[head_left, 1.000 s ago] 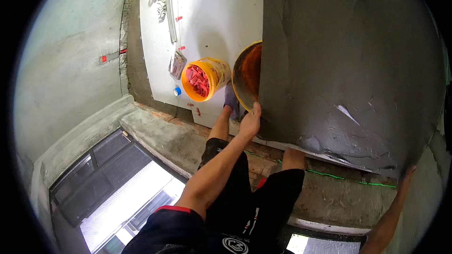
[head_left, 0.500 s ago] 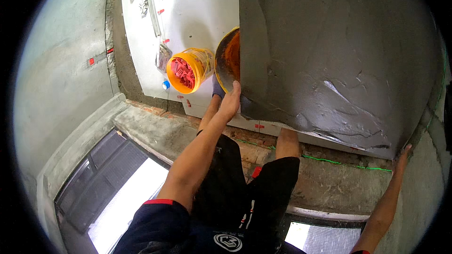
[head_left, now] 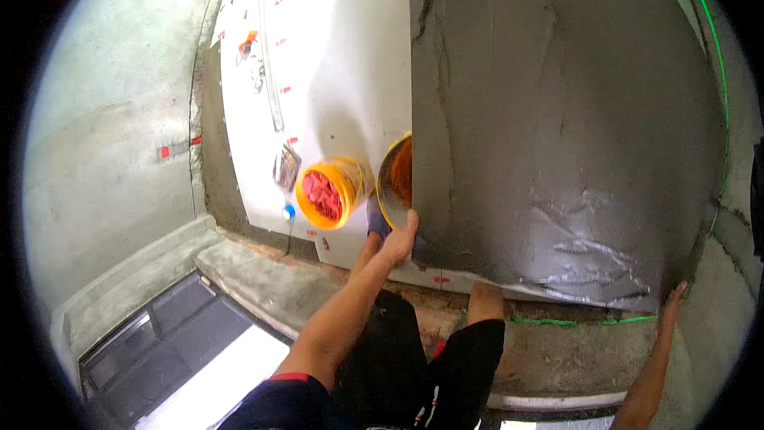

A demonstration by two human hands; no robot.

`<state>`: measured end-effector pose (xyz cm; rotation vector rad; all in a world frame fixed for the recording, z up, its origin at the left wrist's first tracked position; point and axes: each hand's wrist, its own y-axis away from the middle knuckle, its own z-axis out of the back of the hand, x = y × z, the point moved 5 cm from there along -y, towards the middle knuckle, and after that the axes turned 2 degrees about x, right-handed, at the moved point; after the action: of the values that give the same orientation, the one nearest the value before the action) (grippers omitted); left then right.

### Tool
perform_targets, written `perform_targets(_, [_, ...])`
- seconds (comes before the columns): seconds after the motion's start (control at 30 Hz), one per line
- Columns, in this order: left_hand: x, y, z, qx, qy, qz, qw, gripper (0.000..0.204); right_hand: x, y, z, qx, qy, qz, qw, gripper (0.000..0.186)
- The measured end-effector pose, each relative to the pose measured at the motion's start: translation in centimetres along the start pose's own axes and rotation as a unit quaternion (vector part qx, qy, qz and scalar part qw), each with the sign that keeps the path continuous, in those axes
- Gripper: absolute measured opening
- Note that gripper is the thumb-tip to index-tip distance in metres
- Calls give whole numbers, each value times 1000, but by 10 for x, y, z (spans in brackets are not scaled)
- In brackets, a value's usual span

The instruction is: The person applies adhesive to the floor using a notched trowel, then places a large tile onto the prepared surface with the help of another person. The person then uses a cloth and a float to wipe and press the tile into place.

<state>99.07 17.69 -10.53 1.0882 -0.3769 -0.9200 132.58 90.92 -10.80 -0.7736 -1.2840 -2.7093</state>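
A large slab [head_left: 509, 151], its facing side coated in wet grey mortar, fills the middle and right of the view. My left hand [head_left: 401, 240] is closed on its left edge near the lower corner, thumb on the coated side and fingers hidden behind. At the lower right corner, my right hand [head_left: 672, 301] holds the opposite edge, with its fingers partly out of sight. The mortar is ridged and wrinkled along the slab's near edge. Partly covered by the slab, a round yellow-rimmed tub [head_left: 398, 179] with an orange-brown inside sits by my left hand.
A yellow bucket [head_left: 351, 191] of red tile wedges stands on white tiles [head_left: 342, 87] with red clips in their joints. Close by are a clear container [head_left: 286, 167] and a blue cap [head_left: 288, 212]. Grey walls [head_left: 119, 111] rise at both sides; a green laser line [head_left: 716, 40] runs along the right.
The view has tilted farther out, so the slab, bucket and tub appear lower in the picture. Both hands keep their hold on the slab's edges.
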Motion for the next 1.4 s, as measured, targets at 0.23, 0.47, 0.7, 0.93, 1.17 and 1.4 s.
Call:
perform_targets(0.23, [15,-33,0,80,47,88,992,106,46,65,13,-33,-11,-2,999,97])
perform_targets(0.47, [-2,-70,9,165,141,116,969,109,123,180,59,-151,-35,-12,988,75])
perform_targets(0.7, [46,-59,5,180,202,22,962,101,240,407,37,-298,404,97,860,28])
perform_targets(0.93, [15,-22,53,48,120,-71,989,84,248,548,61,-269,503,-25,821,57])
perform_targets(1.17, [68,-10,106,-8,93,-115,989,60,325,714,-50,-340,512,5,789,55])
perform_targets(1.4, [77,39,166,-6,178,-185,967,45,353,797,-116,-163,533,189,809,35])
